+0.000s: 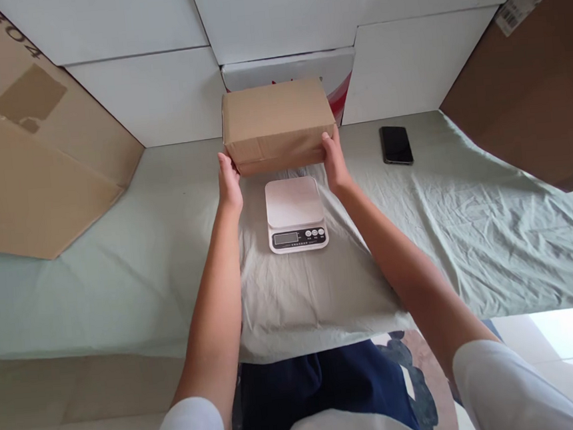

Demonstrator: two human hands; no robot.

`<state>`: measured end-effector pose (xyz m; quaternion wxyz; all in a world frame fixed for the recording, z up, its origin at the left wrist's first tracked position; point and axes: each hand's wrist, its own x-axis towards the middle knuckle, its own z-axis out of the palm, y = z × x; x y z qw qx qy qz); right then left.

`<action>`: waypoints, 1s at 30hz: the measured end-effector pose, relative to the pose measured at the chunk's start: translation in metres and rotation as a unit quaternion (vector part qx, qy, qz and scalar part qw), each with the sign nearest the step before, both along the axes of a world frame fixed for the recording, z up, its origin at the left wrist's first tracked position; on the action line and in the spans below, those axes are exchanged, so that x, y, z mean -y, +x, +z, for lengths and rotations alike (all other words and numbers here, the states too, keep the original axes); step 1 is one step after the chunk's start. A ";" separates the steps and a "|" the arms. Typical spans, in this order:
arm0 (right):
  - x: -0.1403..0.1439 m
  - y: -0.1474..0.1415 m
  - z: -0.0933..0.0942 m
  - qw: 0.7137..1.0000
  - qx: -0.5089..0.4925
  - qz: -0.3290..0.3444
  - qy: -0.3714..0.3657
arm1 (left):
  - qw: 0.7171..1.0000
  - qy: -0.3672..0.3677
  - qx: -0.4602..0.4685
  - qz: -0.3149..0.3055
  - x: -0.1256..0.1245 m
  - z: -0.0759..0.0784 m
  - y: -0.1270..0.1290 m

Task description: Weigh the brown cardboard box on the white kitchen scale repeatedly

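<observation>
Both hands grip a closed brown cardboard box (278, 119) by its two ends. My left hand (229, 183) presses on the left end, with its fingers partly hidden behind the corner. At the right end, my right hand (334, 160) has its thumb on the front face and its other fingers mostly out of sight. Just in front of the box lies a white digital kitchen scale (296, 214), its small display and buttons facing me. Nothing rests on its platform. Whether the box touches the cloth behind the scale I cannot tell.
A black smartphone (396, 145) lies to the right on the pale green tablecloth (170, 265). Large cardboard panels stand at the left (61, 161) and right (531, 93). White boxes or panels (279, 15) line the back, one with red markings behind the held box.
</observation>
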<state>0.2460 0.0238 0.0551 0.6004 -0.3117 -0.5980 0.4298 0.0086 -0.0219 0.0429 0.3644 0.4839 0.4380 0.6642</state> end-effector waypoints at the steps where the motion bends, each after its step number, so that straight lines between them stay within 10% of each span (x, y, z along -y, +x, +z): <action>1: 0.009 0.004 0.006 1.000 0.005 0.003 0.006 | 1.000 0.015 -0.012 -0.007 0.012 0.008 0.000; 5: 0.062 0.027 0.010 1.000 0.010 0.016 -0.001 | 0.995 0.056 -0.067 -0.041 0.071 0.019 0.004; 11: 0.130 0.044 -0.021 0.998 -0.010 0.007 -0.055 | 0.995 0.042 -0.082 -0.043 0.130 -0.015 0.020; 30: 0.132 0.044 -0.029 0.997 0.002 0.021 -0.078 | 0.997 0.029 -0.056 -0.051 0.130 -0.034 0.024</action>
